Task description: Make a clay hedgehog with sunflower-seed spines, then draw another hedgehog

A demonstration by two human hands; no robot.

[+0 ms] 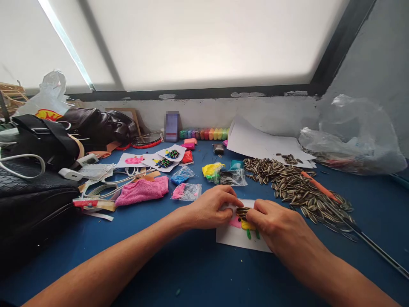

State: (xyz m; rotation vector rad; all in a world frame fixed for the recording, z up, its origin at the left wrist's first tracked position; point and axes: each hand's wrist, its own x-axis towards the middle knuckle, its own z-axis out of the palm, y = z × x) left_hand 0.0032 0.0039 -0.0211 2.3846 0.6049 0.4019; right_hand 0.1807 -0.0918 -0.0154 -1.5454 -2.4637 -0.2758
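Observation:
A small white paper sheet (pixel 228 237) lies before me, bearing flattened pink clay (pixel 235 222), yellow clay (pixel 247 226) and green clay strips (pixel 249 234). Striped sunflower seeds (pixel 243 212) are set side by side on top of the clay. My left hand (pixel 212 207) rests at the sheet's left side, its index fingertip at the seeds and its thumb apart from it. At the seeds' right end, my right hand (pixel 275 221) has thumb and fingers drawn together in a pinch. Whatever lies between those fingertips is hidden.
Right of the hands spreads a sunflower seed pile (pixel 294 187) with an orange-handled tool (pixel 319 186) across it. Clay packets (pixel 187 192), a pink cloth (pixel 143 190) and finished clay pictures (pixel 163 163) lie left and beyond. Bags (pixel 35 200) crowd the far left.

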